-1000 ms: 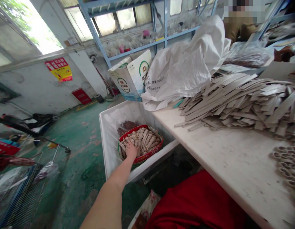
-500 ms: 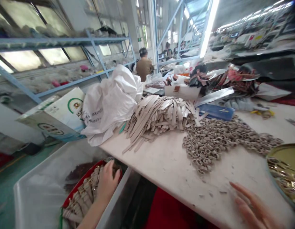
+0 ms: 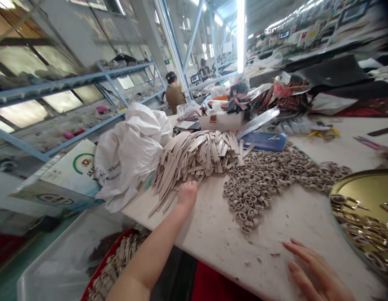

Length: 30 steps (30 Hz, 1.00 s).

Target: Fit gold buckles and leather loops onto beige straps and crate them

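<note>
My left hand (image 3: 187,195) reaches over the table with curled fingers, at the near edge of a heap of flat beige strips (image 3: 196,154). Its fingertips are turned away, so anything in them is hidden. To the right of the strips lies a spread of small beige loops (image 3: 253,184). My right hand (image 3: 313,267) hovers low over the front of the table, or rests on it, fingers stretched out and holding nothing. Beside it stands a round gold tin (image 3: 341,184) with shiny gold-coloured metal hardware (image 3: 366,238) inside.
Below the table's left edge, a translucent bin (image 3: 52,255) contains a red-rimmed container (image 3: 101,267) of beige pieces with metal fittings. A white sack (image 3: 127,150) and a carton (image 3: 68,171) stand at the left. Behind the strips are a blue tray (image 3: 265,142) and scissors (image 3: 368,143).
My left hand has left the red-rimmed container and moved up and right to the strips, its fingers now curled. My right hand stays open near the tin. The view has tilted and shifted.
</note>
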Motion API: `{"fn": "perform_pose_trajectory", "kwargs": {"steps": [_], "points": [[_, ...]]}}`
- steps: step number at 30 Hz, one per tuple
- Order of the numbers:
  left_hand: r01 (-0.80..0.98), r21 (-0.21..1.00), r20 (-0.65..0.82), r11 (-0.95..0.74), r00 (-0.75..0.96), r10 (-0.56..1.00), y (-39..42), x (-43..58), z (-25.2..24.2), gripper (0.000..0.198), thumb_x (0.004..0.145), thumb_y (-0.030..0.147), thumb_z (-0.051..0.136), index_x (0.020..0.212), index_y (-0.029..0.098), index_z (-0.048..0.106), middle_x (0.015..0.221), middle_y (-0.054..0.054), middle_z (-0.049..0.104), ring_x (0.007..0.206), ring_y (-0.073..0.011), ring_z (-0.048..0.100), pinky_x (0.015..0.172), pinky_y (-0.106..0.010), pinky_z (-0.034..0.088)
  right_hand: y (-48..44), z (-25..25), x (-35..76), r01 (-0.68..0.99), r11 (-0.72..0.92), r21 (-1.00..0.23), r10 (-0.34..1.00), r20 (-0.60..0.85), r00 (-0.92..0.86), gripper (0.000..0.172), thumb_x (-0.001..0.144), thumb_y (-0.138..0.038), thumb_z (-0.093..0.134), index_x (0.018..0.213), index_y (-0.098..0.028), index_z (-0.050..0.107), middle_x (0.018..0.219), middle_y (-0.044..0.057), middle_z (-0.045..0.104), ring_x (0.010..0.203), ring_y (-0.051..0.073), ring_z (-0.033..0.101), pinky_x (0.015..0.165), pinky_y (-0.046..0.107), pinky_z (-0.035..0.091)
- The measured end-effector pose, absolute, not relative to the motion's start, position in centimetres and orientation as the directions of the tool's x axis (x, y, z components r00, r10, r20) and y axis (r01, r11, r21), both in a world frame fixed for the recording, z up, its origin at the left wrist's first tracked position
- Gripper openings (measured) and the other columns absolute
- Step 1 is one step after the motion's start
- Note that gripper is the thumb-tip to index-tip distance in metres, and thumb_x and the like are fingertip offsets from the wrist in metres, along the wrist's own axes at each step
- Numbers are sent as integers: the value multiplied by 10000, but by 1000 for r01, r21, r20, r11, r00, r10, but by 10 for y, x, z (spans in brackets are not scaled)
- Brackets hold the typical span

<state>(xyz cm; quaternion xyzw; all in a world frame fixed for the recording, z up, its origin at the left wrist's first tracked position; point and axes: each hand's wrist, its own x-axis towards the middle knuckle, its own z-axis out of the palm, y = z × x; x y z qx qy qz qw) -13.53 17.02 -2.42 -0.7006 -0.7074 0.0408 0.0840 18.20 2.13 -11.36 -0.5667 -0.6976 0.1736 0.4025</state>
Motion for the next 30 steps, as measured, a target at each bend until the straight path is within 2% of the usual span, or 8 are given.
{"fn": "perform_pose_trajectory", "kwargs": {"steps": [5, 9, 12, 19, 22, 25, 27, 30], "points": [[980, -198, -22, 6, -11, 1000, 85, -138, -17, 202, 836, 117, 383, 872, 125, 582, 853, -113, 608, 841, -230, 561, 741, -342, 401, 18, -99, 174, 610, 252, -751, 948, 319, 1, 345, 798, -447, 457, 1009, -220, 610, 1097, 95, 626, 1032, 283, 569, 881, 458, 455], [992, -124, -54, 13, -20, 998, 56, -132, -7, 193, 795, 309, 514, 834, 142, 603, 866, -114, 622, 874, -246, 563, 762, -347, 411, 17, -94, 171, 604, 250, -757, 947, 320, 10, 353, 799, -453, 448, 988, -204, 611, 1084, 111, 625, 1035, 287, 558, 902, 487, 424], [1000, -15, -46, 24, -25, 999, 72, -121, -6, 295, 802, 408, 494, 916, 159, 602, 946, -109, 622, 927, -224, 559, 801, -321, 407, 14, -90, 168, 607, 253, -753, 943, 332, 18, 355, 798, -447, 447, 986, -194, 609, 1076, 112, 626, 1026, 282, 561, 906, 481, 421], [961, 265, -100, 80, -55, 993, 97, -101, 1, 147, 758, 238, 499, 790, 122, 583, 804, -81, 631, 762, -175, 584, 654, -255, 416, 8, -82, 167, 510, 225, -830, 942, 319, 103, 302, 814, -417, 453, 975, -193, 577, 957, 83, 629, 870, 226, 593, 812, 390, 468], [921, 390, -127, 6, 47, 991, 58, -93, 13, 137, 770, 240, 458, 779, 138, 549, 753, -33, 612, 709, -133, 562, 608, -212, 402, 7, -74, 166, 376, 157, -913, 962, 227, 150, 330, 816, -439, 460, 1001, -181, 550, 814, 53, 601, 732, 187, 574, 695, 333, 477], [846, 527, -174, -88, 208, 962, 9, -76, 20, 96, 742, 257, 488, 726, 165, 511, 670, 26, 561, 636, -100, 510, 552, -179, 371, 0, -55, 159, 130, 71, -989, 996, 77, 42, 457, 800, -520, 450, 1081, -160, 485, 633, -23, 497, 525, 126, 475, 499, 262, 416], [728, 682, -241, -71, 315, 918, -19, -62, 20, 90, 725, 250, 502, 689, 171, 474, 608, 49, 504, 568, -85, 443, 509, -178, 330, -7, -41, 154, 11, 16, -1000, 997, 15, -76, 442, 772, -551, 480, 988, -166, 497, 562, -61, 418, 456, 95, 390, 433, 230, 346], [614, 787, -352, 63, 363, 862, -41, -49, 18, 98, 723, 257, 503, 694, 175, 460, 563, 62, 463, 515, -79, 386, 469, -187, 280, -14, -25, 153, 1, -58, -998, 992, -58, -112, 358, 762, -544, 510, 713, -192, 466, 502, -75, 362, 429, 77, 326, 414, 216, 290]]}}
